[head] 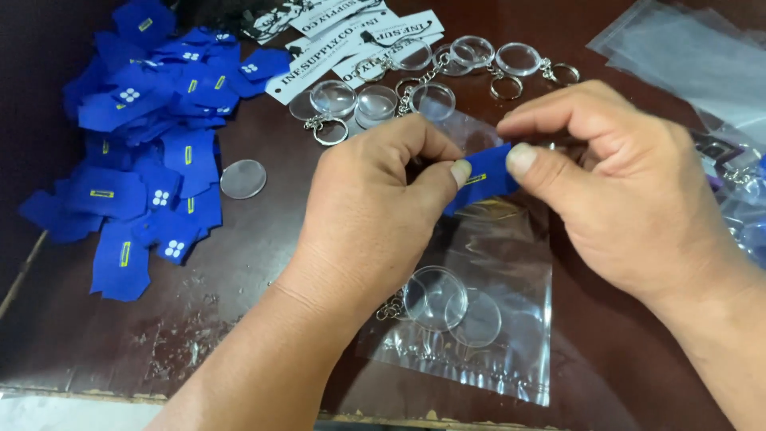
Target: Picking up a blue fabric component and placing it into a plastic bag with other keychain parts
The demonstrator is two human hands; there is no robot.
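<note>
- Blue fabric tag [488, 177] pinched between both hands [375, 215] [622, 191], fingers closed on it, half hidden.
- Clear bag [511, 319] on tabletop [255, 263]: round clear keychain [435, 299] inside.

Pinching a blue fabric tag between both hands

My left hand [375, 199] and right hand [622, 191] grip a small blue tag [485, 177] above a clear plastic bag [511, 335] holding a round clear keychain [435, 298]. A heap of blue tags [152, 136] lies left on the dark worktop [239, 263]; more clear keychains [415, 80] lie beyond.
</note>
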